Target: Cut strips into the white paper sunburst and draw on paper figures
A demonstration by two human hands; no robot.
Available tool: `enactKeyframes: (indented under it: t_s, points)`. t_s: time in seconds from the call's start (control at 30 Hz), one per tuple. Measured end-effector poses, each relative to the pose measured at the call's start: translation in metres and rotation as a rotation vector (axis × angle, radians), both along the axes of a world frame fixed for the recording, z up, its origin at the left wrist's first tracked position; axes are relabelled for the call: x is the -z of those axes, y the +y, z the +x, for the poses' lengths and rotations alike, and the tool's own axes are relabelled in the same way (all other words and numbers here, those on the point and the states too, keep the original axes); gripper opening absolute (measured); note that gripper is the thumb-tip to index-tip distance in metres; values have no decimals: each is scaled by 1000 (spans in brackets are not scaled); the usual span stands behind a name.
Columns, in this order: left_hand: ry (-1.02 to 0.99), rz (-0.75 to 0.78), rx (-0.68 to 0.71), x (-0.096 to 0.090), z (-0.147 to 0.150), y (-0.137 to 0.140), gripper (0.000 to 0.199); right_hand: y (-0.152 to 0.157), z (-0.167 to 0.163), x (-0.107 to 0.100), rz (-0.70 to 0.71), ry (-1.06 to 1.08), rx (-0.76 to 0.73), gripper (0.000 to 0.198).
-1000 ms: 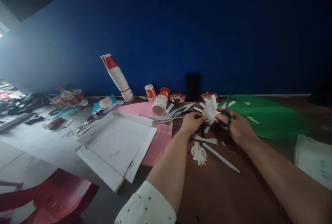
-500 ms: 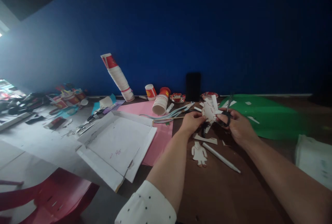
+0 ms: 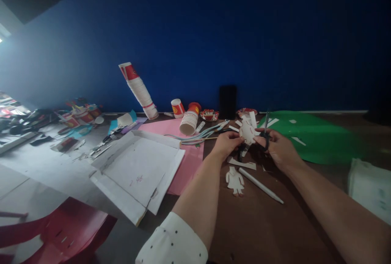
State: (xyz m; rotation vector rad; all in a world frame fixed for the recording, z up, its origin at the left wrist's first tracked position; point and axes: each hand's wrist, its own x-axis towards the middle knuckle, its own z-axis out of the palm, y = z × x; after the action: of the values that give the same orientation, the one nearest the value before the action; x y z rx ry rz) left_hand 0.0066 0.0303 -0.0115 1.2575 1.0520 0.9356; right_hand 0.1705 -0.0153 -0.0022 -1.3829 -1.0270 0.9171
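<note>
Between my hands is a white paper doll cutout (image 3: 248,131), raised a little above the brown tabletop. My left hand (image 3: 227,145) pinches its left edge. Dark-handled scissors (image 3: 265,138) sit in my right hand (image 3: 279,146), blades pointing up and away, while the fingertips touch the cutout's right edge. A second paper doll (image 3: 235,181) lies flat on the table nearer to me. Beside it rests a white pen (image 3: 261,185), set at a slant. A cut paper strip (image 3: 242,163) lies just below my hands.
On the left a shallow white cardboard box (image 3: 137,170) overlaps pink paper (image 3: 189,166). A leaning cup stack (image 3: 140,93), more paper cups (image 3: 188,123) and a black phone-like slab (image 3: 227,102) stand along the blue wall. Green paper (image 3: 317,137) with scraps lies right; a red chair (image 3: 70,231) stands lower left.
The paper doll in my hands has turned and shifted slightly to the right, and its outline shows more clearly. The scissors have tilted slightly left. Both arms stay nearly in place.
</note>
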Motion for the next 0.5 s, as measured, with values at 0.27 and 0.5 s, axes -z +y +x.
enactKeyframes:
  t_s: [0.27, 0.5]
  points:
    - [-28, 12, -121, -1, 0, 4, 9, -7, 2, -17, -96, -281, 73, 55]
    - [38, 83, -372, 0, -5, 11, 13, -4, 31, -42, -253, -679, 235, 58]
